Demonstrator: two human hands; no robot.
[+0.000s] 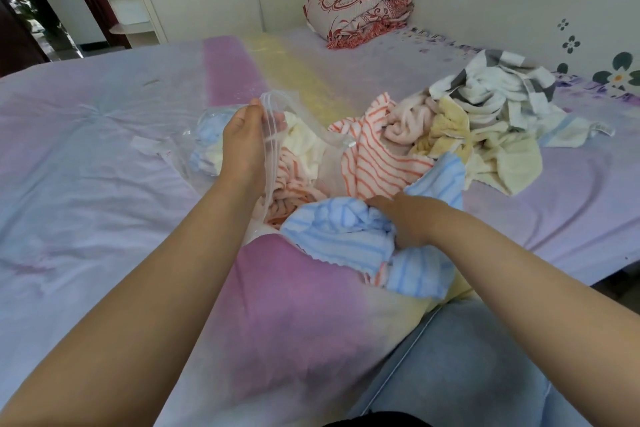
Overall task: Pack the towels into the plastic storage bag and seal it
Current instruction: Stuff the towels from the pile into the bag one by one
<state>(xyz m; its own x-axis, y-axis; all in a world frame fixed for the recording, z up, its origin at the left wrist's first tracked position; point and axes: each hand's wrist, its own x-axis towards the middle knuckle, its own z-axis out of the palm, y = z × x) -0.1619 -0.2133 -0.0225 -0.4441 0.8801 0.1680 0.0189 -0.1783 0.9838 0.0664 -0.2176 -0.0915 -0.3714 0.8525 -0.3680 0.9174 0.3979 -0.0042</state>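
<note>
A clear plastic storage bag lies on the bed with its mouth facing right. My left hand pinches the upper zip edge of the bag and lifts it, so the mouth gapes. Inside the bag I see cream, pale blue and orange-striped towels. My right hand grips a blue-striped towel bunched just in front of the bag's mouth. An orange-striped towel lies partly over the opening. A heap of loose towels, pink, yellow, white and grey, sits to the right.
All of this rests on a bed with a pastel purple, pink and yellow sheet. A folded red-patterned quilt lies at the far side by the wall. My knee in blue jeans is at the bottom right.
</note>
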